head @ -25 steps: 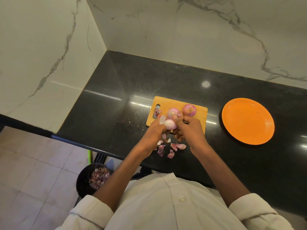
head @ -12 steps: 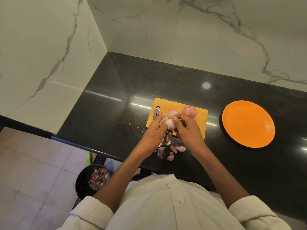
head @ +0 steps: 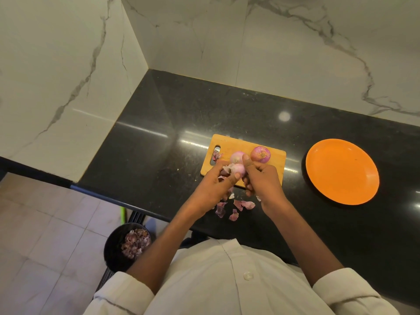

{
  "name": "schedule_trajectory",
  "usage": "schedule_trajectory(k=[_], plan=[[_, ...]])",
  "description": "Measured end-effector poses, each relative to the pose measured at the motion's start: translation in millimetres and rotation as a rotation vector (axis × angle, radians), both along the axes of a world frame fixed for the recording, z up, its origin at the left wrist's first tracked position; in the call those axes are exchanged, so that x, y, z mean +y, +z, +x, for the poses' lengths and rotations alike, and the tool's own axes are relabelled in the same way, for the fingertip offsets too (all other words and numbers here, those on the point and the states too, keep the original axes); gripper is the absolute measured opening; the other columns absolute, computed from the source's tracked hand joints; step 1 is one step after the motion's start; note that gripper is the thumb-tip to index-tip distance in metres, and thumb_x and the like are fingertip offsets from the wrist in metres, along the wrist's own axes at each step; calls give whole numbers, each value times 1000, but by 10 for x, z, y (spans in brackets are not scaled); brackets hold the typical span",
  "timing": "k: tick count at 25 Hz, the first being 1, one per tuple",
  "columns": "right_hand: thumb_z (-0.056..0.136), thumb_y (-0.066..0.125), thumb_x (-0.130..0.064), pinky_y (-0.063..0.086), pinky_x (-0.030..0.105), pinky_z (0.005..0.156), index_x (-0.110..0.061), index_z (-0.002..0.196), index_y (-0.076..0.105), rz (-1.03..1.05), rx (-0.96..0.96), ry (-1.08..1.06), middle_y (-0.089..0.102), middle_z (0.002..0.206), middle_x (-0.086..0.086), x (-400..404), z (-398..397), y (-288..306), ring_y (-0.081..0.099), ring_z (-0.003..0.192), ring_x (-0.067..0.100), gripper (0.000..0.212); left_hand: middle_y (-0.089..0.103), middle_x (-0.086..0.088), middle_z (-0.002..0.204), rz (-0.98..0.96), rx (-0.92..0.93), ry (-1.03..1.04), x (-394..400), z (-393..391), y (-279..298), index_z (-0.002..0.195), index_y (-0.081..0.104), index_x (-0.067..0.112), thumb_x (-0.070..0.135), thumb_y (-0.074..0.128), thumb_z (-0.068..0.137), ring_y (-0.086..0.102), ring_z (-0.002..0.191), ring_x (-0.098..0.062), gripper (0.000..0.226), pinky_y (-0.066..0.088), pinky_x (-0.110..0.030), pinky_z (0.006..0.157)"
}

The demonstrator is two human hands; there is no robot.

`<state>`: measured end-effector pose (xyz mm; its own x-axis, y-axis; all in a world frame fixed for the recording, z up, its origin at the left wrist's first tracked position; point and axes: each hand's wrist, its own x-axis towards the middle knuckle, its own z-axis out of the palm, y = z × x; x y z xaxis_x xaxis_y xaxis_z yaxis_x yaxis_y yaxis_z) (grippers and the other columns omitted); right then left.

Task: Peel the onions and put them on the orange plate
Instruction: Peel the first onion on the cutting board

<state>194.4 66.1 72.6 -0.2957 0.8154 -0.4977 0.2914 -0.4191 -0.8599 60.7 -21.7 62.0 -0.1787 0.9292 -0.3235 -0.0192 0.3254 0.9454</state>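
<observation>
While both hands close around one onion (head: 238,169), two more wait on the cutting board (head: 229,144).

The left hand (head: 216,183) and right hand (head: 263,180) grip the pale, half-peeled onion over the board's near edge, loose skin (head: 227,167) curling at its left side. Behind it lie a pale onion (head: 236,156) and a purple onion (head: 261,154). Peelings (head: 244,204) litter the counter (head: 159,142) near its front edge. The orange plate (head: 342,171) sits bare, well apart toward the right end.

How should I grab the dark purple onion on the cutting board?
Come from above and pinch the purple onion around its round middle. It sits free on the cutting board with one end facing up, its sides bare. Reach from the right; both hands crowd its near left.
</observation>
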Motion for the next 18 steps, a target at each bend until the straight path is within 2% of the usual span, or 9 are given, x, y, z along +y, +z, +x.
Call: schedule_trajectory(k=[3, 4, 6, 8, 10, 12, 15, 18], plan=[[104, 58, -52, 41, 28, 44, -9, 77, 72, -1, -49, -37, 55, 61, 8, 25, 4, 22, 49, 50, 15, 53, 65, 8, 113, 70, 128, 16, 23, -16, -26, 140, 59, 27, 30, 65, 106, 65, 91, -3, 35, 55, -24, 80], [103, 58, -55, 40, 28, 44, -8, 77, 71, -7, -76, -59, 55, 58, 6, 32, 4, 25, 48, 49, 15, 55, 66, 9, 112, 89, 186, 11, 29, -32, -50, 138, 61, 27, 32, 68, 105, 66, 95, -4, 34, 56, -26, 83], [102, 56, -59, 38, 28, 46, -8, 76, 70, -24, -124, -84, 54, 54, 2, 43, 5, 34, 46, 47, 14, 59, 69, 9, 117, 106, 244, -4, 29, -33, -66, 134, 64, 28, 33, 74, 101, 68, 108, -9, 35, 61, -38, 94], [101, 53, -64, 37, 27, 45, -9, 74, 69, -32, -137, -60, 55, 54, 3, 63, 16, 43, 47, 45, 13, 63, 71, 9, 120, 118, 268, 1, 33, -14, -71, 129, 65, 27, 35, 76, 98, 69, 114, -13, 34, 62, -45, 97], [101, 53, -65, 39, 26, 44, -5, 82, 72, -20, -92, 7, 59, 59, 6, 73, 31, 57, 50, 47, 13, 66, 72, 6, 113, 145, 272, 9, 39, 5, -53, 123, 64, 23, 35, 74, 100, 71, 107, -13, 28, 63, -41, 92], [103, 56, -56, 40, 25, 43, -7, 90, 74, -7, -39, 35, 61, 61, 7, 72, 43, 62, 52, 49, 15, 55, 73, 3, 102, 165, 239, 17, 52, 4, -38, 119, 63, 18, 30, 71, 103, 71, 92, -11, 22, 63, -35, 80], [108, 55, -41, 37, 24, 41, -11, 91, 75, 53, -46, 33, 60, 58, 6, 77, 50, 39, 50, 47, 16, 40, 67, 3, 81, 152, 170, 39, 63, -25, -51, 114, 58, 16, 23, 62, 108, 62, 69, -16, 10, 55, -34, 60], [107, 58, -40, 37, 26, 43, -12, 86, 78, 132, -78, 36, 61, 56, 6, 81, 41, 1, 50, 47, 15, 41, 70, -4, 85, 105, 89, -10, 65, -56, -21, 122, 56, 20, 23, 60, 109, 61, 68, -19, 13, 52, -27, 61]])
